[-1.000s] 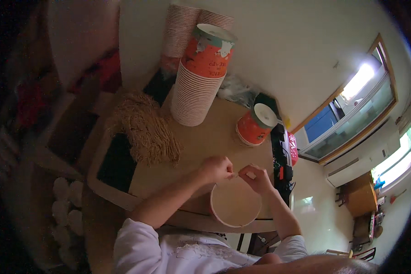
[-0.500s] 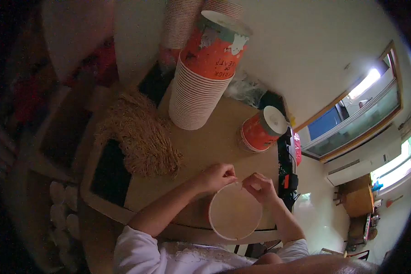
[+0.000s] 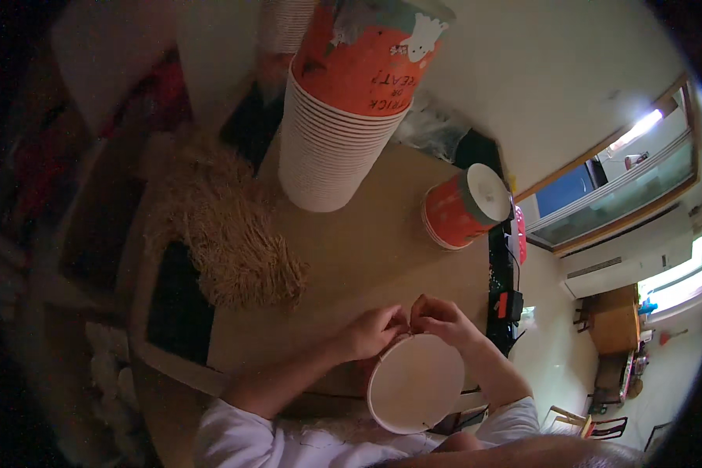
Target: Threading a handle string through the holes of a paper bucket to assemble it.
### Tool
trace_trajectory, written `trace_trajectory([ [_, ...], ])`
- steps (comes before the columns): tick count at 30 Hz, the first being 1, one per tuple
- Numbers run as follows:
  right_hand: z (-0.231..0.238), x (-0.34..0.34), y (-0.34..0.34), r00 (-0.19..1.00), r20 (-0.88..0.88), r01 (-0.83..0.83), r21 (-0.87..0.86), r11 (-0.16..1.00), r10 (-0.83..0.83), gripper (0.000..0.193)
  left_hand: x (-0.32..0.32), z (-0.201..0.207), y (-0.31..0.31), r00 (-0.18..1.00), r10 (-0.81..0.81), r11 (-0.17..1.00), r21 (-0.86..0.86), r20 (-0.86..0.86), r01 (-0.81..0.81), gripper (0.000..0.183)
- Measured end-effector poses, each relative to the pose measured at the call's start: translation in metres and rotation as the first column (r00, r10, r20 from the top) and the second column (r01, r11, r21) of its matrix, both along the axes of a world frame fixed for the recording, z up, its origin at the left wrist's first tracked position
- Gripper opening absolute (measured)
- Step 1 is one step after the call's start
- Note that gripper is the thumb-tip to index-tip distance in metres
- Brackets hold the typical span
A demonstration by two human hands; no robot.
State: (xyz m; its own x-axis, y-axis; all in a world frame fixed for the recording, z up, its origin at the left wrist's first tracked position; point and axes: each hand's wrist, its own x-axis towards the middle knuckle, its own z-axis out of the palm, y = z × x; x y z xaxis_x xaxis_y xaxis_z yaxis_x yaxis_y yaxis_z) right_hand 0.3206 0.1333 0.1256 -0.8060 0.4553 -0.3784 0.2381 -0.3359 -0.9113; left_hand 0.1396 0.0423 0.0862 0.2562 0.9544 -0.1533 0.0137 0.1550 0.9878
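A white paper bucket (image 3: 415, 382) sits at the near edge of the brown table (image 3: 366, 249), its open mouth facing me. My left hand (image 3: 370, 331) and my right hand (image 3: 444, 320) meet at the bucket's far rim, fingertips pinched together on it. What the fingers pinch besides the rim is too small to make out. A tall stack of orange and white paper buckets (image 3: 343, 101) stands at the back of the table. A short stack of orange buckets (image 3: 464, 207) lies on its side to the right.
A heap of tan shredded straw (image 3: 226, 234) lies on the table's left part, over a dark tray (image 3: 178, 304). A crumpled clear plastic bag (image 3: 433, 129) rests behind the stacks. A black device with red buttons (image 3: 507, 300) hangs at the table's right edge.
The view has moved closer to the table, so the stacks look larger. Both hands have come closer together at the bucket's far rim; the bucket stays in place.
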Motion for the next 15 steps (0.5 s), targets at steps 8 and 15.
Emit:
trace_trajectory([
  [8,0.034,-0.023,-0.012,0.972,0.236,-0.045,0.155,0.987,0.007,0.004,-0.001,-0.02,-0.012,0.962,0.151,0.988,-0.019,0.228,-0.15,0.011],
  [15,0.042,-0.02,-0.019,0.958,0.27,0.048,0.172,0.984,-0.093,0.004,-0.02,0.006,-0.016,0.899,0.151,0.98,-0.181,0.41,-0.082,0.02],
])
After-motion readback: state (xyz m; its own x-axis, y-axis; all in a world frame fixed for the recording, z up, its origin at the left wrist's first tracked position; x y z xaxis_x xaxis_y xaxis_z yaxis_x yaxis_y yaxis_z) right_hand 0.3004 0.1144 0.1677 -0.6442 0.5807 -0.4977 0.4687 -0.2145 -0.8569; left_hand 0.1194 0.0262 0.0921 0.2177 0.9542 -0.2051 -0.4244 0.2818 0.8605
